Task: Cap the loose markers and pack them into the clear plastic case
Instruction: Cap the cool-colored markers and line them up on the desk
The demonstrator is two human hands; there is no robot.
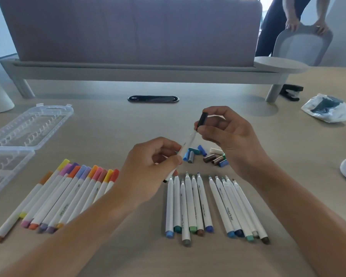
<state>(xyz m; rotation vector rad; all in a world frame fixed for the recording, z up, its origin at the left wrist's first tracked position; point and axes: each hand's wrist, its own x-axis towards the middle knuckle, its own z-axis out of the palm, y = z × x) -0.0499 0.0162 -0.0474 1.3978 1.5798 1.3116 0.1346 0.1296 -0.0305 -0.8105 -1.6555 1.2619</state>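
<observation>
Left hand (148, 166) gripping white marker (187, 143); right hand (226, 134) pinching black cap (201, 119) at its tip. "marker" printed on uncapped markers (203, 204) lying on surface (108, 120). Open clear plastic case (26, 128) far left.

Black stapler (291, 92) lying far right of the grip, crumpled plastic bag (328, 108) sitting beside it, second person (284, 21) gripping grey chair (302, 45) beyond.

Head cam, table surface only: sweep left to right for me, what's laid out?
Clear plastic case, open → capped markers in warm colours → left hand holding a marker → uncapped markers → white plastic bag. Loose caps lie behind the uncapped row.
</observation>
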